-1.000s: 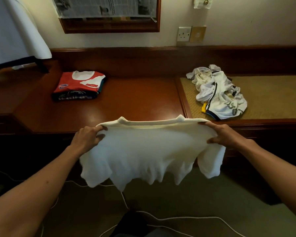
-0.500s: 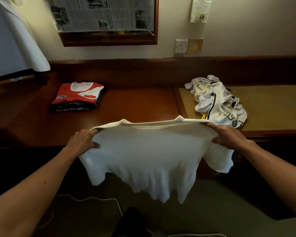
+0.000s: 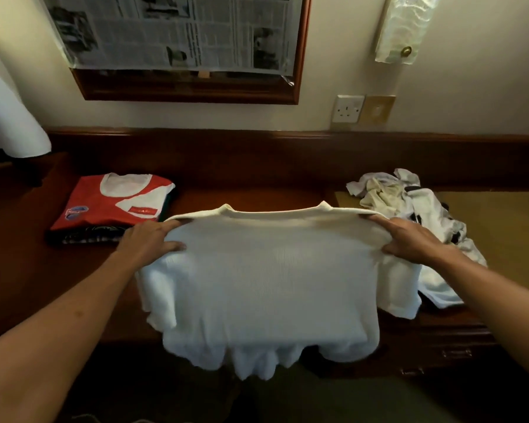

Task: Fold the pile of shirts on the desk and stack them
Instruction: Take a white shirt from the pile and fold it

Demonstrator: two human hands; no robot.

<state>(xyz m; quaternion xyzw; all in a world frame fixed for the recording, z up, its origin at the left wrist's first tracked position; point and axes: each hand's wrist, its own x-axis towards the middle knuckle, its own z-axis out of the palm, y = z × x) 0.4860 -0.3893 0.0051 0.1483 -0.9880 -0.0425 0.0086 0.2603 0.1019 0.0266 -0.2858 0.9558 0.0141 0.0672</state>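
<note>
The left hand (image 3: pixel 148 241) and right hand (image 3: pixel 416 239) each pinch a shoulder of the white shirt (image 3: pixel 269 285), holding it spread over the desk (image 3: pixel 28 279) front edge, between the folded stack (image 3: pixel 110 209) and unfolded pile (image 3: pixel 409 209).

Two bare forearms, no sleeves, watch or rings in sight; left hand (image 3: pixel 148 241) and right hand (image 3: pixel 416 241) likewise ungloved, fingernails short.
</note>
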